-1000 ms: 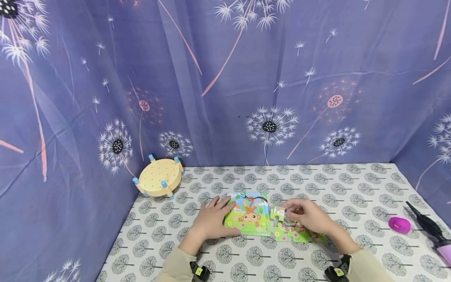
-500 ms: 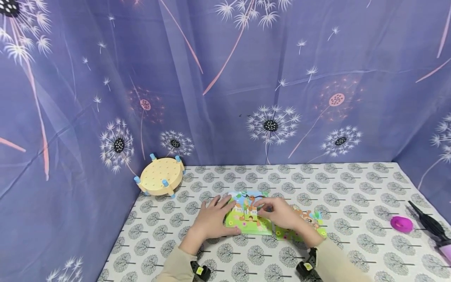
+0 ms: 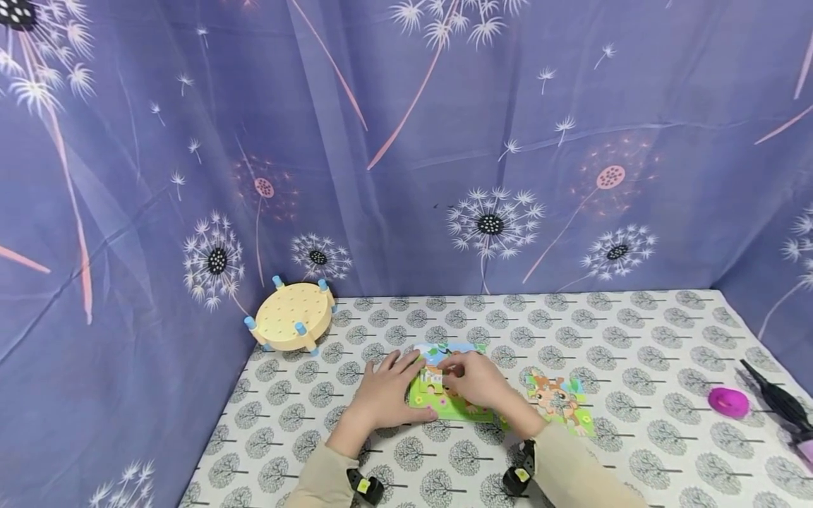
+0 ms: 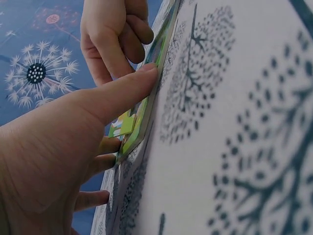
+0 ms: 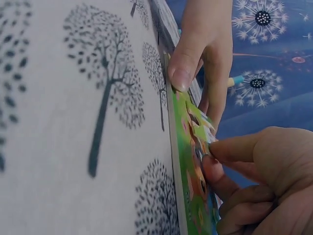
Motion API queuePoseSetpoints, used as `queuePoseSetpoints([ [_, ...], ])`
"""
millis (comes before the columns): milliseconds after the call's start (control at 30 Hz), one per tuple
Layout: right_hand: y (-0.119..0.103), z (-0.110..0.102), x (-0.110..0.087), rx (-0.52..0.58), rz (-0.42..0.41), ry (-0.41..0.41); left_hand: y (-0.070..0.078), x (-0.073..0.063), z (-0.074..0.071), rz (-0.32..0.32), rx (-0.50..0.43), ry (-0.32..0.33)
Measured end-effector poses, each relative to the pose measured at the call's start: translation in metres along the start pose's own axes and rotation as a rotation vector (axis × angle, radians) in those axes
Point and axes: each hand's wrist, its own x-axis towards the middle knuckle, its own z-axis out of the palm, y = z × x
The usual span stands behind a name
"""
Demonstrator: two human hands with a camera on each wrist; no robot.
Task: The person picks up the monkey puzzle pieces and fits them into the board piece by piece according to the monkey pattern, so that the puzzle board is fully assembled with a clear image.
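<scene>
A jigsaw board [image 3: 464, 410] with a monkey picture lies flat on the table in the head view. My left hand [image 3: 383, 396] rests at its left side, fingers spread, thumb along the front edge. My right hand [image 3: 479, 384] pinches a jigsaw piece [image 3: 431, 379] with a small house on it, over the board's left part. In the right wrist view this piece [image 5: 203, 131] is tilted, between thumb and fingertips. Whether it touches the board is unclear. Joined jigsaw pieces [image 3: 559, 402] lie right of the board, partly hidden by my right forearm.
A yellow round toy stand [image 3: 293, 317] with blue-tipped pegs sits at the back left. To the right lie a magenta oval object [image 3: 728, 402] and a dark, slender object [image 3: 783, 401]. A dandelion-print curtain [image 3: 406, 176] encloses the table [image 3: 641, 317].
My right hand has carried the house piece leftward from beside the joined pieces to the left part of the board. My left hand has stayed at the board's left side.
</scene>
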Motion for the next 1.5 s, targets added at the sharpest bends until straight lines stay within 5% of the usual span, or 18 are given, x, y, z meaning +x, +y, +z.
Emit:
queuePoseSetpoints([
  [367, -0.012, 0.004, 0.006, -0.006, 0.1, 0.026, 0.002, -0.002, -0.003, -0.016, 0.01, -0.011],
  [600, -0.014, 0.007, 0.008, 0.037, 0.194, 0.046, 0.015, -0.013, -0.006, -0.022, 0.025, -0.023],
  [1067, -0.009, 0.004, 0.005, 0.012, 0.175, 0.061, 0.035, -0.029, 0.003, -0.034, 0.078, -0.029],
  [1500, 0.024, -0.048, -0.022, 0.025, 0.069, 0.062, 0.036, -0.026, -0.001, -0.046, 0.067, -0.031],
])
